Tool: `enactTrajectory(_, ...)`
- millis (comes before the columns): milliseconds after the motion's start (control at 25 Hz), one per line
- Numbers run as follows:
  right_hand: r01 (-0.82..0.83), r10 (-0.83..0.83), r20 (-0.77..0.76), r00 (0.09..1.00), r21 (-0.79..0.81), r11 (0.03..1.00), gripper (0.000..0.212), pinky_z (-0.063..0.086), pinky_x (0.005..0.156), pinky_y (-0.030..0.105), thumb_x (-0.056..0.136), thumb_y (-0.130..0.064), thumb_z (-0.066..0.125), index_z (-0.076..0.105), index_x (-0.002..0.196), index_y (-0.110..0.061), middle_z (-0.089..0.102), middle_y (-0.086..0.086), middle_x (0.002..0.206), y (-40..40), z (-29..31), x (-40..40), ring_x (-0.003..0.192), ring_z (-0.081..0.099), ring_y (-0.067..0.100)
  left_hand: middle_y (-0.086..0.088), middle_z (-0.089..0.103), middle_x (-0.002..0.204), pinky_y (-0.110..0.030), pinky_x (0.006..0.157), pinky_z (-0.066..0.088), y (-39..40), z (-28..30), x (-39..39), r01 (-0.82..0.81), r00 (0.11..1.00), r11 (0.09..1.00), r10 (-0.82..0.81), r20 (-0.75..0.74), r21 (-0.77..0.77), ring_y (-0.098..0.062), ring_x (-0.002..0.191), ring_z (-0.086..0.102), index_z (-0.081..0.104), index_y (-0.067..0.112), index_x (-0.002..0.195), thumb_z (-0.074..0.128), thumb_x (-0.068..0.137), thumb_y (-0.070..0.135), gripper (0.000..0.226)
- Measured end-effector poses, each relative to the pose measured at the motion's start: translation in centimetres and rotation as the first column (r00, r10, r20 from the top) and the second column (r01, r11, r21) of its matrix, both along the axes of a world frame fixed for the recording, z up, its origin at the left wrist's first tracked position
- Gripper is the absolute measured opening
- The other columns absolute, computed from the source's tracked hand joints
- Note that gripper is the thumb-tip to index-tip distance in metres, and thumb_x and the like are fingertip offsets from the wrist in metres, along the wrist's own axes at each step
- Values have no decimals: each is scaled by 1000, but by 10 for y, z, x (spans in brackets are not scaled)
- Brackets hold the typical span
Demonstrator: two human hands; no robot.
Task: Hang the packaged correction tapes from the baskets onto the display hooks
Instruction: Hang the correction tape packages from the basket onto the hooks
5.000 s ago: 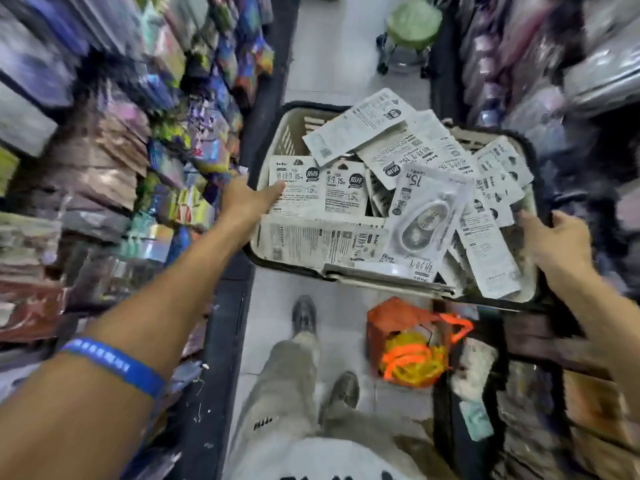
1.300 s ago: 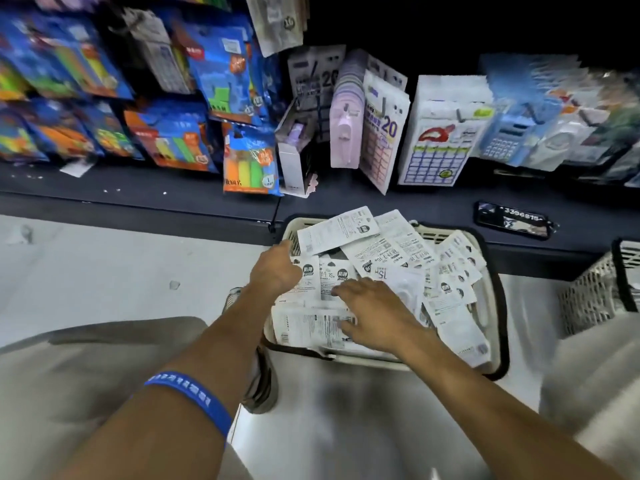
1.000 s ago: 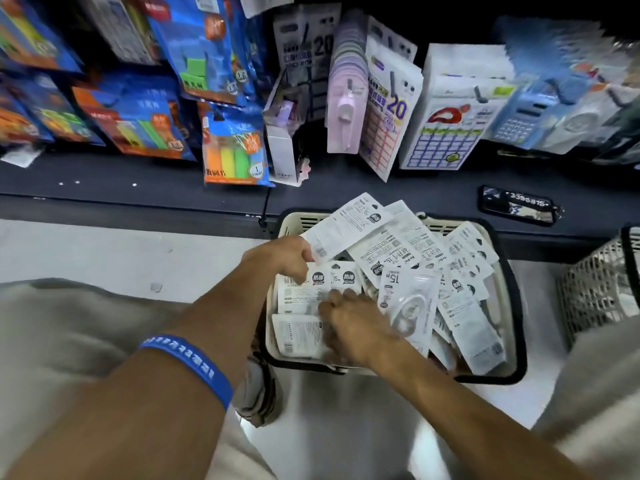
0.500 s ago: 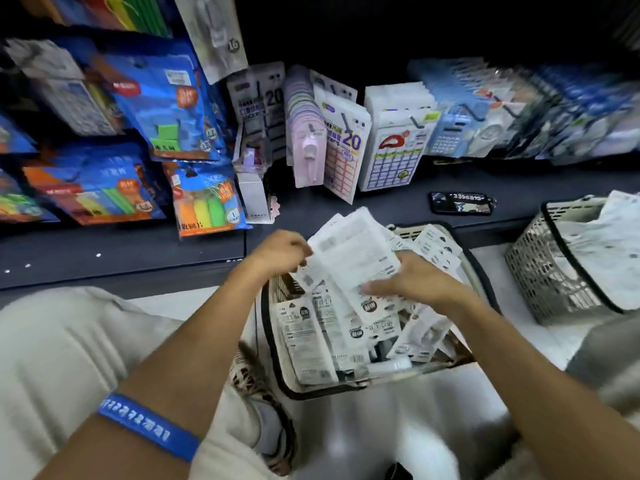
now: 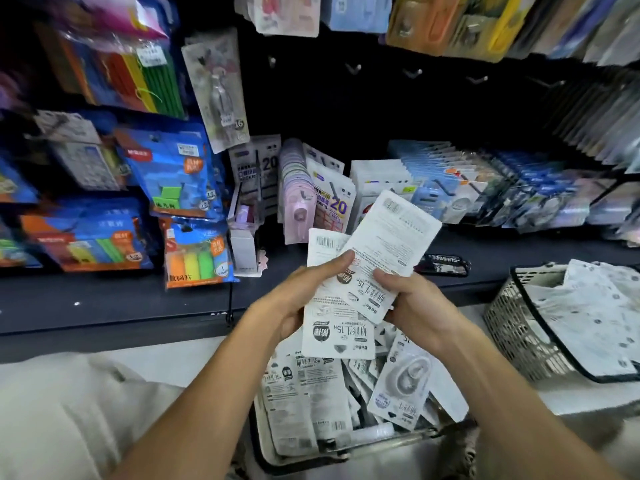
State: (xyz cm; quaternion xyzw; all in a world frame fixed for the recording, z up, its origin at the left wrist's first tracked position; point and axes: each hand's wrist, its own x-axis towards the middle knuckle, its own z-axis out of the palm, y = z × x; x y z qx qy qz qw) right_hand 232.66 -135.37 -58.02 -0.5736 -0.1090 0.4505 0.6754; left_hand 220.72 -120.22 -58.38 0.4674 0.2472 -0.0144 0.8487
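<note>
Two hands, left hand (image 5: 294, 306) and right hand (image 5: 415, 303), grip a fanned stack of correction tape packs (image 5: 360, 278) above the basket (image 5: 277, 452), fingers curled round them, seemingly squaring them for the bare hooks (image 5: 412, 73) overhead.

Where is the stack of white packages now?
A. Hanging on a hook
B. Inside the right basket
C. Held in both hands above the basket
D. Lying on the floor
C: the left hand and right hand both grip the stack of packages above the basket.
</note>
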Motion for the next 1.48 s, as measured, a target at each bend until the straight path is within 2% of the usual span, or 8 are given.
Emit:
enactTrajectory(360,-474,552,259,793,-307,825,43,58,56,29,92,8,63,62,127,-18,76,7,111,-11,18,25,88,74,25,-13,79,109,-33,73,63,-16,1,7,-52,997,989,44,56,142,-26,96,78,79,12,105,90,65,16,42)
enactTrajectory(600,35,-68,379,923,94,995,47,60,71,30,86,-6,74,57,125,-25,77,-1,106,-5,21,40,96,73,20,-3,82,99,-39,80,64,1,9,6,-25,1000,830,12,26,558,-27,95,78,75,14,103,85,77,-2,32)
enactTrajectory(840,-14,45,599,799,-57,998,38,59,77,28,90,-18,75,55,120,-28,74,1,109,14,2,20,92,71,11,-8,79,112,-41,84,63,-7,3,5,-121,992,959,109,62,258,-29,106,75,75,17,113,83,74,-8,47)
enactTrajectory(920,116,-2,571,821,-163,980,45,55,62,24,83,-54,75,55,116,-31,71,1,109,12,-1,23,79,69,9,4,79,105,-43,87,62,-3,-1,5,-206,978,773,188,93,600,-17,101,75,65,27,116,86,71,-7,60)
enactTrajectory(1040,-171,144,-135,980,-219,961,84,59,60,38,77,-83,54,69,117,-11,73,18,114,3,3,36,82,72,33,15,73,108,-43,87,56,-3,-1,3,-153,974,200,-135,182,968,-12,101,66,61,37,108,79,75,-2,55)
enactTrajectory(1280,-170,171,-198,965,20,985,55,59,85,40,73,-23,75,67,126,-8,72,13,116,2,-21,22,99,69,24,-3,46,156,-53,121,16,-6,-4,1,-289,953,-312,-186,240,905,-24,144,31,66,45,129,76,64,-14,88)
enactTrajectory(1400,6,17,-187,982,122,993,49,61,69,33,73,-21,75,66,121,-19,76,0,99,11,-23,12,85,74,15,-1,32,162,-45,122,25,-12,-6,-2,-331,925,376,311,218,865,-20,152,25,41,36,151,74,76,11,86)
enactTrajectory(1480,45,-32,-99,995,135,990,63,60,67,33,70,-16,80,57,128,-21,76,-1,99,17,-27,3,84,74,16,-3,64,135,-42,106,47,-9,-5,-4,-536,837,797,545,51,277,-28,128,58,55,24,139,69,81,29,60)
